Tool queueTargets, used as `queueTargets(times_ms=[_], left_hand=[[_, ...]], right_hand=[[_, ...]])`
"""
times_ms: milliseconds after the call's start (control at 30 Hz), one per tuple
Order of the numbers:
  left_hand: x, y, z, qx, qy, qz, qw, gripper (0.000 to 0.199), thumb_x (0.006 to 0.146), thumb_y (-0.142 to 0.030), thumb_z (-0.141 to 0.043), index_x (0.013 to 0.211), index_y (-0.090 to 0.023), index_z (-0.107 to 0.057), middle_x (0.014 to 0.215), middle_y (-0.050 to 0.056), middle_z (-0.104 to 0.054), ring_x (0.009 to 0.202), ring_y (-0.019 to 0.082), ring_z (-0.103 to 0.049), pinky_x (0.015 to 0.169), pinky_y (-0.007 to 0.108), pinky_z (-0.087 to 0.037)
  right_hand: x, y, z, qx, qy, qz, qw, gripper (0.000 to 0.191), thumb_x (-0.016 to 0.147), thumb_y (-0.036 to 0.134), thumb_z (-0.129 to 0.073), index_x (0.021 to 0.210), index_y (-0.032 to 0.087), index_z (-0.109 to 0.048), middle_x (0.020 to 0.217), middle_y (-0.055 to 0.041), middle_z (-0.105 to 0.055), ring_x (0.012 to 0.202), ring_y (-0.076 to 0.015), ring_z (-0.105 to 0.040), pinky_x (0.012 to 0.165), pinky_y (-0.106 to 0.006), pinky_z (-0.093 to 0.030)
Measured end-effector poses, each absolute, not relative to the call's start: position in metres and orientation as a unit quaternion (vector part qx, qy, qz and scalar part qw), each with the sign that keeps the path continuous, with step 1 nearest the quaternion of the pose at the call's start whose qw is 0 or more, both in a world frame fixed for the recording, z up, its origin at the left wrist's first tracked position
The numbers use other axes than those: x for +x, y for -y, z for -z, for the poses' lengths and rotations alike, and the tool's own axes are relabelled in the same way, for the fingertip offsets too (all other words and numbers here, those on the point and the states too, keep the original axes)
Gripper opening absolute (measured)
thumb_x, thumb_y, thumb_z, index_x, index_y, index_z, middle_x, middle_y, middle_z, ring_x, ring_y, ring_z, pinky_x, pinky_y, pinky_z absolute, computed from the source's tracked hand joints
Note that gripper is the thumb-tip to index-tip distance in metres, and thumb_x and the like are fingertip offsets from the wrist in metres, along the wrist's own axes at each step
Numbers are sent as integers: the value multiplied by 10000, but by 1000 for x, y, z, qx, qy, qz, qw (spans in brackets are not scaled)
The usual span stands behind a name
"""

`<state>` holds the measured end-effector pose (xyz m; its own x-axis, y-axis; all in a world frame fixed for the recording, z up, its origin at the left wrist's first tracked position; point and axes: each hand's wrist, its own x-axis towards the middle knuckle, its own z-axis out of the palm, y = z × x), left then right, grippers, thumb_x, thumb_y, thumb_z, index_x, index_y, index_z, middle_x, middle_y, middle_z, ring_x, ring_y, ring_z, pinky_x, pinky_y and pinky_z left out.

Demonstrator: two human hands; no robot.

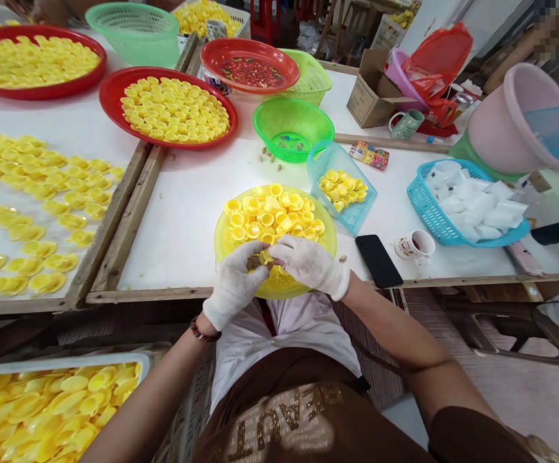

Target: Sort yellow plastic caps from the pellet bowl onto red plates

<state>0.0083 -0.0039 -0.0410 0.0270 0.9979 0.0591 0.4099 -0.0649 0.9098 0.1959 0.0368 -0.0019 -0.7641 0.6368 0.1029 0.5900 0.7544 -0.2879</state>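
A yellow bowl stands at the table's front edge, heaped with small yellow plastic cups. Over its near side, my left hand and my right hand, both in white knit gloves, meet with fingers pinched around one small yellow cup. Fingers cover most of that cup. Right behind the bowl, a light blue scoop-shaped basket carries more yellow pieces.
Red trays of yellow cups stand at the left back, beyond a wooden divider. A green basin sits behind the bowl. To the right are a phone, a mug and a blue basket of white pieces. A crate stands lower left.
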Motion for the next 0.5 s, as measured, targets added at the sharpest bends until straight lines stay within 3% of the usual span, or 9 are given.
queueTargets(times_ms=[167, 333, 400, 500], left_hand=[[4, 1, 45, 572, -553, -422, 434, 414, 795, -346, -672, 1155, -151, -610, 1075, 92, -710, 831, 179, -685, 757, 315, -575], [6, 2, 39, 574, -540, -412, 458, 408, 784, -379, -697, 1113, -149, -622, 968, 78, -716, 796, 187, -684, 706, 304, -574], [8, 3, 38, 583, -550, -402, 443, 391, 783, -363, -692, 1104, -148, -630, 925, 74, -720, 783, 192, -683, 679, 294, -567], [7, 5, 39, 604, -580, -395, 378, 378, 784, -315, -667, 1126, -157, -635, 1025, 88, -724, 841, 202, -690, 736, 310, -573]], right_hand=[[207, -37, -1, -392, 913, -66, 89, 218, 1007, 164, -421, 1061, 145, -632, 965, -79, -624, 874, -187, -550, 745, -300, -406], [192, -36, 1, -350, 928, -94, 88, 216, 1000, 158, -439, 1099, 176, -631, 958, -62, -636, 856, -181, -558, 731, -295, -397], [190, -39, 2, -344, 928, -115, 82, 212, 987, 125, -436, 1074, 165, -625, 955, -63, -638, 838, -176, -559, 726, -293, -399], [198, -41, -1, -343, 925, -146, 77, 174, 984, 131, -449, 1053, 154, -608, 973, -65, -640, 864, -176, -567, 752, -292, -417]])
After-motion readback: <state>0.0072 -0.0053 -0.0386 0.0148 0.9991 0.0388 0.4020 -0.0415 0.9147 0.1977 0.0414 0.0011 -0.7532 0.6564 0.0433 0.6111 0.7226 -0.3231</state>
